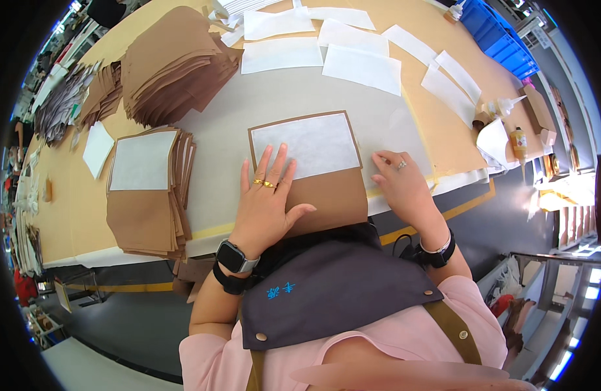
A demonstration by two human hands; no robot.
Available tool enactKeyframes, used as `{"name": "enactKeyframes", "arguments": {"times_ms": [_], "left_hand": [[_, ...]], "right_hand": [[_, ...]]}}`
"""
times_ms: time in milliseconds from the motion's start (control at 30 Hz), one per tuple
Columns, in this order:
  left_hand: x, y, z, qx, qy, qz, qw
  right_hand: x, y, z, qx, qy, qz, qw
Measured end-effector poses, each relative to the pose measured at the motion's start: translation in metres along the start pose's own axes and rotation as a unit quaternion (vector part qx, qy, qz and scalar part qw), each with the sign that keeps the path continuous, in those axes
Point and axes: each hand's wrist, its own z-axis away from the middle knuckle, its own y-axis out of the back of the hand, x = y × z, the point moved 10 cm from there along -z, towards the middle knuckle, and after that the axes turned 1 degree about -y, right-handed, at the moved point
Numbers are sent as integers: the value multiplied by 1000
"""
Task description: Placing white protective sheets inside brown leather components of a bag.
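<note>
Left hand (264, 207) lies splayed on brown panel (333, 199); right hand (405, 184) half-curls beside it, thumb apart.

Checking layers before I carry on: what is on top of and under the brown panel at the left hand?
On the brown panel, a white sheet covers most of the upper part; the left hand spreads over both. Grey surface shows beside the panel; anything directly underneath is covered.

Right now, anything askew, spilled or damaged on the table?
Just untidiness: the big brown stack at far left has uneven, fanned edges, and the white sheets lie at mixed angles, some overlapping. The brown piece under the left hand looks flat. No visible spill or damage.
</note>
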Motion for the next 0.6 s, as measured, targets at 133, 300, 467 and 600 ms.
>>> {"name": "enactKeyframes", "arguments": {"times_ms": [133, 300, 467, 600], "left_hand": [[2, 7, -2, 35, -17, 13, 999], [2, 7, -1, 53, -24, 25, 998], [-1, 5, 2, 50, -18, 48, 997], [-2, 8, 1, 49, -6, 76, 996]], "right_hand": [[2, 18, -7, 43, -34, 9, 998], [-29, 12, -36, 103, 44, -57, 992], [-10, -19, -44, 88, -3, 105, 991], [-32, 17, -47, 145, -3, -30, 989]]}}
